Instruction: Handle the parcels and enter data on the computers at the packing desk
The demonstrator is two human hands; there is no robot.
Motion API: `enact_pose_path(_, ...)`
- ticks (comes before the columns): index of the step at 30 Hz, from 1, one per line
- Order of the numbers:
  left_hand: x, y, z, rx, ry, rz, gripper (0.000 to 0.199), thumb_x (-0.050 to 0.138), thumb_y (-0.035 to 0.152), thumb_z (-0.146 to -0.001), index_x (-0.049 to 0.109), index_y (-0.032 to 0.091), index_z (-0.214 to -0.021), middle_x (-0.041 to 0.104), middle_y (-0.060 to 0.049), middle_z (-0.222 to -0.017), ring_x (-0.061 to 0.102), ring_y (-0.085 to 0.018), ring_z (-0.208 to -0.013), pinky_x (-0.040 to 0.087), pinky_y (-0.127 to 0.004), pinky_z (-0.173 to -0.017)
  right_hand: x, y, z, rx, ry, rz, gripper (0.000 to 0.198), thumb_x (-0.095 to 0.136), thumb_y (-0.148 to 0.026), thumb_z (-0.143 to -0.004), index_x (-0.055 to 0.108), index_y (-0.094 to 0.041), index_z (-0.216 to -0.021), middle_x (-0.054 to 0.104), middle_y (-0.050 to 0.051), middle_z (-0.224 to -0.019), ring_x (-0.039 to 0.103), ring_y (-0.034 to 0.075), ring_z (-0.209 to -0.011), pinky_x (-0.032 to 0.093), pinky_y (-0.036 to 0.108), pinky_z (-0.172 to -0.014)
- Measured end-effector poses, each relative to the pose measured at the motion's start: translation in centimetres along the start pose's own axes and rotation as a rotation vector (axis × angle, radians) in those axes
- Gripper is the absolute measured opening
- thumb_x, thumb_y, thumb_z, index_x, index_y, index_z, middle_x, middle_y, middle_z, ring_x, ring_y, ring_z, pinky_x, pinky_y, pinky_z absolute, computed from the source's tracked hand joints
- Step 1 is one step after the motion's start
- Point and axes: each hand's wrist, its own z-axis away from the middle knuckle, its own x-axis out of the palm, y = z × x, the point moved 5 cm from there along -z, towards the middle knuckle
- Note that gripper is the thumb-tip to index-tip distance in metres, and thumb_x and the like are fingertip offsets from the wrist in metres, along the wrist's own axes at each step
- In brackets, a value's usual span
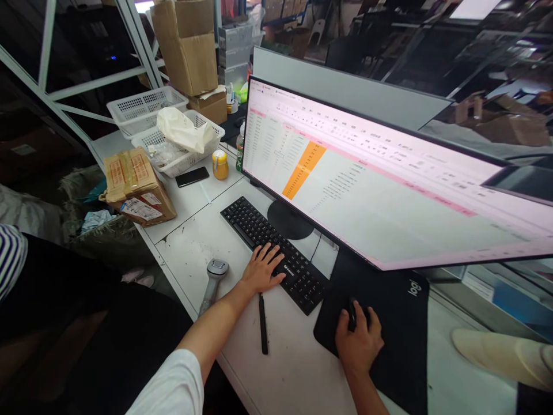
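Right grip point(360, 344) holds mouse point(352, 318); left grip point(260, 273) spread over keyboard point(302, 278); scanner point(213, 279) beside left forearm point(225, 318).

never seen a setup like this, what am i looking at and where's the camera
No machine here: these are a person's own bare hands, seen from a camera worn on the head, looking forward and down. The left hand rests on a black keyboard; the right hand holds a dark mouse on a mouse pad. Beyond stands a wide monitor. The white table also bears a grey scanner, a phone and a taped cardboard box.
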Motion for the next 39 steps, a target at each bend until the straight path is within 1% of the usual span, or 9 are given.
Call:
enact_pose_path(3,-1.8,0.0,-0.8,-0.066,0.095,0.06,0.054,0.054,0.051,-0.103,0.058,0.019,-0.146,0.051,-0.008,-0.162,0.039,-0.032,-0.155,0.035,-0.055,-0.128,0.1,0.1,0.1,-0.013,-0.001,0.015,0.052,0.052,-0.047,-0.102,0.071,-0.007,-0.129,0.061,0.028,-0.14,0.063,0.041,-0.124,0.051,0.049,-0.088)
enact_pose_path(7,-6.0,-1.4,-3.5,-0.171,0.216,0.141,0.04,0.049,0.042,-0.106,0.064,0.018,-0.135,0.06,-0.01,-0.152,0.045,-0.028,-0.149,0.04,-0.048,-0.126,0.2,0.3,0.3,0.003,-0.013,0.017,0.053,0.053,-0.047,-0.101,0.07,-0.007,-0.132,0.061,0.027,-0.142,0.062,0.042,-0.125,0.051,0.051,-0.09)
enact_pose_path(12,-8.5,-6.3,-5.7,-0.276,0.007,0.072,0.037,0.051,0.041,-0.106,0.067,0.016,-0.128,0.068,-0.011,-0.14,0.057,-0.029,-0.135,0.046,-0.045,-0.119,0.1,0.1,0.3,0.046,-0.027,0.001,0.055,0.053,-0.049,-0.1,0.07,-0.007,-0.131,0.061,0.029,-0.141,0.062,0.043,-0.124,0.051,0.054,-0.09)
enact_pose_path(14,-9.2,-8.5,-5.5,-0.311,-0.038,-0.01,0.042,0.052,0.042,-0.105,0.065,0.016,-0.134,0.063,-0.012,-0.147,0.051,-0.031,-0.142,0.043,-0.047,-0.122,0.2,0.0,0.3,0.065,-0.037,-0.008,0.055,0.053,-0.049,-0.099,0.07,-0.008,-0.131,0.06,0.029,-0.141,0.062,0.043,-0.124,0.051,0.056,-0.091)
enact_pose_path(17,-10.0,-11.9,-4.7,-0.381,-0.081,-0.127,0.057,0.055,0.05,-0.102,0.057,0.016,-0.148,0.048,-0.014,-0.162,0.037,-0.037,-0.154,0.036,-0.054,-0.126,0.2,0.0,0.3,0.08,-0.051,-0.017,0.056,0.052,-0.05,-0.099,0.069,-0.009,-0.132,0.059,0.028,-0.143,0.06,0.043,-0.125,0.049,0.057,-0.092)
enact_pose_path(23,-10.0,-16.1,-3.6,-0.279,-0.241,-0.154,0.071,0.053,0.057,-0.102,0.041,0.022,-0.162,0.023,-0.01,-0.176,0.026,-0.035,-0.161,0.023,-0.056,-0.132,-0.1,-0.5,0.1,0.079,-0.043,-0.026,0.057,0.05,-0.051,-0.099,0.07,-0.009,-0.131,0.059,0.029,-0.141,0.06,0.042,-0.122,0.048,0.054,-0.091)
enact_pose_path(27,-9.6,-16.7,-3.4,-0.279,-0.225,-0.167,0.072,0.053,0.056,-0.102,0.039,0.021,-0.163,0.021,-0.011,-0.177,0.025,-0.036,-0.161,0.024,-0.056,-0.131,-0.2,-0.5,0.1,0.078,-0.037,-0.011,0.057,0.051,-0.051,-0.099,0.071,-0.009,-0.13,0.06,0.028,-0.141,0.061,0.042,-0.122,0.05,0.055,-0.091)
enact_pose_path(33,-9.2,-15.9,-2.8,-0.242,-0.225,-0.172,0.072,0.052,0.055,-0.103,0.04,0.018,-0.163,0.025,-0.012,-0.176,0.024,-0.033,-0.162,0.021,-0.052,-0.133,-0.1,-0.2,0.3,0.075,-0.04,-0.021,0.055,0.054,-0.049,-0.1,0.07,-0.007,-0.132,0.06,0.029,-0.142,0.061,0.045,-0.127,0.051,0.059,-0.094)
enact_pose_path(39,-8.9,-15.1,-2.1,-0.238,-0.26,-0.185,0.073,0.052,0.058,-0.102,0.038,0.022,-0.165,0.021,-0.009,-0.177,0.02,-0.041,-0.162,0.022,-0.058,-0.131,0.1,-0.1,0.4,0.098,-0.061,-0.03,0.055,0.053,-0.049,-0.099,0.069,-0.008,-0.132,0.058,0.03,-0.143,0.059,0.045,-0.128,0.049,0.06,-0.096)
